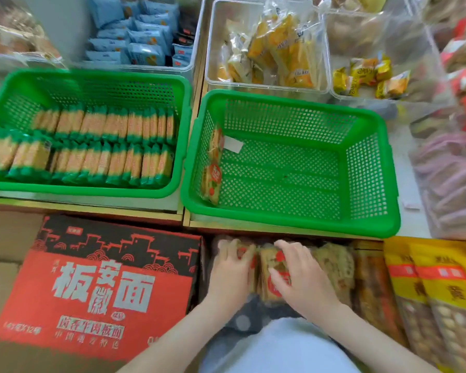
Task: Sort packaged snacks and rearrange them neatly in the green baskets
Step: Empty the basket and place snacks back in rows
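Two green baskets stand side by side on the shelf. The left basket (pixel 183 109) holds two neat rows of green-edged snack packs (pixel 97 146). The right basket (pixel 293 227) holds only two orange-labelled packs (pixel 213 168) upright against its left wall, plus a white slip of paper. Below the shelf lies a pile of orange-labelled snack packs (pixel 331 265). My left hand (pixel 230 273) grips packs at the pile's left side. My right hand (pixel 301 278) curls over a pack (pixel 269 261) in the middle of the pile.
A red and black carton (pixel 97 286) sits at the lower left. Yellow bags (pixel 431 286) lie at the lower right. Clear bins behind the baskets hold blue packs (pixel 140 36) and yellow packs (pixel 280 49). More snacks fill the right edge.
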`<action>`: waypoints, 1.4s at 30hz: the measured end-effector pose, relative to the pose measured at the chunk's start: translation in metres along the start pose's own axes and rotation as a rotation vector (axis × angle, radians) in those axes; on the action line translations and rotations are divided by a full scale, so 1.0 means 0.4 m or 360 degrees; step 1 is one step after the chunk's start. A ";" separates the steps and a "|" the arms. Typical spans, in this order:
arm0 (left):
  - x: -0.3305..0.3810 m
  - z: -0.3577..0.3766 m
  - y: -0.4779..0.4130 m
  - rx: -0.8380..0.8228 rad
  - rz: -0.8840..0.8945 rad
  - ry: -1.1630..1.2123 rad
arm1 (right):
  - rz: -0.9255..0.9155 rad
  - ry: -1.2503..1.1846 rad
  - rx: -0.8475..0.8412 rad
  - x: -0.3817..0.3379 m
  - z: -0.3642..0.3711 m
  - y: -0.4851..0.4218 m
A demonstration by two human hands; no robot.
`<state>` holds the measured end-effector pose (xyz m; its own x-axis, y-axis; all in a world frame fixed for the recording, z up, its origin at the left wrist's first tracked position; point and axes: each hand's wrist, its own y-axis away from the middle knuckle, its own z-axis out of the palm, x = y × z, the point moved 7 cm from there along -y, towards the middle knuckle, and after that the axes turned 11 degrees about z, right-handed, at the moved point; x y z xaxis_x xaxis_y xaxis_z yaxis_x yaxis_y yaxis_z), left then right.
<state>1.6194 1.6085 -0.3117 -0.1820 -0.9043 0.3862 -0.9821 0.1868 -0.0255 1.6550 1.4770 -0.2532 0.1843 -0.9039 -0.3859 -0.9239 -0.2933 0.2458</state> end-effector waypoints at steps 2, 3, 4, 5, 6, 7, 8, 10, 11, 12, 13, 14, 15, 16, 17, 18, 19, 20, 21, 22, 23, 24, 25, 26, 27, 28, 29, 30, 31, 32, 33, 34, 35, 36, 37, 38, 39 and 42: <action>0.000 0.059 0.012 -0.0337 -0.0117 -0.0066 | 0.0209 0.0262 -0.0230 0.026 0.061 0.035; -0.003 0.078 0.014 -0.0415 -0.0160 -0.0062 | 0.0313 0.0310 -0.0301 0.036 0.080 0.045; -0.003 0.085 0.012 -0.0434 -0.0195 -0.0052 | 0.0395 0.0299 -0.0313 0.038 0.088 0.050; 0.000 0.085 0.009 -0.0423 -0.0236 -0.0042 | 0.0458 0.0262 -0.0292 0.037 0.090 0.053; 0.003 0.078 0.006 -0.0385 -0.0277 -0.0048 | 0.0508 0.0225 -0.0268 0.034 0.090 0.054; 0.007 0.076 0.004 -0.0379 -0.0300 -0.0075 | 0.0538 0.0186 -0.0255 0.032 0.093 0.054; 0.009 0.076 0.006 -0.0399 -0.0329 -0.0067 | 0.0562 0.0136 -0.0257 0.031 0.095 0.056; 0.005 0.063 0.015 -0.0395 -0.0416 0.0027 | 0.0592 0.0021 -0.0243 0.036 0.092 0.063; -0.001 0.049 0.022 -0.0338 -0.0462 0.0110 | 0.0595 -0.0061 -0.0217 0.042 0.085 0.069; -0.005 0.028 0.032 -0.0249 -0.0502 0.0228 | 0.0582 -0.0157 -0.0191 0.046 0.075 0.076; -0.005 0.007 0.045 -0.0182 -0.0527 0.0363 | 0.0547 -0.0266 -0.0164 0.049 0.062 0.084; -0.004 -0.016 0.059 -0.0131 -0.0540 0.0524 | 0.0502 -0.0383 -0.0154 0.048 0.049 0.092; 0.000 -0.045 0.073 -0.0069 -0.0559 0.0695 | 0.0460 -0.0510 -0.0164 0.045 0.037 0.098; 0.005 -0.080 0.086 0.0004 -0.0579 0.0851 | 0.0426 -0.0652 -0.0187 0.039 0.023 0.104; 0.009 -0.114 0.096 0.0060 -0.0593 0.0993 | 0.0401 -0.0800 -0.0221 0.034 0.010 0.108; 0.016 -0.154 0.099 0.0140 -0.0573 0.1115 | 0.0375 -0.0950 -0.0259 0.024 -0.007 0.112; 0.020 -0.196 0.095 0.0245 -0.0537 0.1211 | 0.0350 -0.1103 -0.0298 0.013 -0.022 0.112; 0.022 -0.237 0.083 0.0363 -0.0503 0.1324 | 0.0331 -0.1264 -0.0342 0.000 -0.038 0.108; 0.017 -0.267 0.065 0.0460 -0.0510 0.1474 | 0.0326 -0.1433 -0.0385 -0.013 -0.054 0.098; 0.013 -0.292 0.040 0.0519 -0.0553 0.1667 | 0.0343 -0.1604 -0.0428 -0.029 -0.071 0.083; 0.006 -0.308 0.007 0.0552 -0.0597 0.1845 | 0.0363 -0.1762 -0.0477 -0.045 -0.084 0.058; -0.002 -0.317 -0.029 0.0564 -0.0613 0.1979 | 0.0364 -0.1915 -0.0544 -0.064 -0.095 0.029; -0.011 -0.322 -0.068 0.0549 -0.0600 0.2076 | 0.0353 -0.2037 -0.0611 -0.082 -0.100 -0.005; -0.020 -0.326 -0.109 0.0504 -0.0575 0.2125 | 0.0335 -0.2099 -0.0667 -0.100 -0.108 -0.042; -0.029 -0.322 -0.136 0.0438 -0.0534 0.2091 | 0.0332 -0.2130 -0.0696 -0.113 -0.109 -0.070; -0.045 -0.329 -0.180 0.0386 -0.0490 0.2004 | 0.0307 -0.2140 -0.0696 -0.130 -0.117 -0.126; -0.054 -0.325 -0.200 0.0321 -0.0480 0.1893 | 0.0310 -0.2169 -0.0700 -0.138 -0.117 -0.156; -0.064 -0.323 -0.218 0.0262 -0.0486 0.1768 | 0.0340 -0.2226 -0.0709 -0.145 -0.115 -0.185; -0.086 -0.323 -0.240 0.0225 -0.0486 0.1565 | 0.0369 -0.2274 -0.0714 -0.148 -0.112 -0.224; -0.109 -0.321 -0.262 0.0171 -0.0481 0.1352 | 0.0407 -0.2289 -0.0735 -0.150 -0.103 -0.268; -0.133 -0.316 -0.278 0.0109 -0.0492 0.1143 | 0.0454 -0.2258 -0.0780 -0.152 -0.089 -0.306; -0.154 -0.308 -0.289 0.0032 -0.0517 0.0981 | 0.0490 -0.2193 -0.0846 -0.157 -0.073 -0.337; -0.175 -0.293 -0.298 -0.0054 -0.0534 0.0850 | 0.0533 -0.2108 -0.0913 -0.159 -0.051 -0.365; -0.193 -0.276 -0.305 -0.0162 -0.0513 0.0664 | 0.0569 -0.2017 -0.0992 -0.162 -0.025 -0.388; -0.204 -0.258 -0.308 -0.0297 -0.0454 0.0394 | 0.0614 -0.1935 -0.1078 -0.167 0.001 -0.402; -0.211 -0.241 -0.310 -0.0407 -0.0388 0.0114 | 0.0666 -0.1868 -0.1157 -0.169 0.029 -0.412; -0.214 -0.233 -0.311 -0.0470 -0.0315 -0.0154 | 0.0705 -0.1804 -0.1228 -0.172 0.054 -0.418; -0.206 -0.255 -0.312 -0.0240 -0.0194 -0.0570 | 0.0799 -0.1745 -0.1339 -0.170 0.099 -0.441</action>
<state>1.7620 1.6989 -0.2462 -0.0965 -0.9948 0.0315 -0.9842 0.1001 0.1462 1.7923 1.6027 -0.3054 -0.7856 -0.3932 -0.4777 -0.2787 -0.4644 0.8406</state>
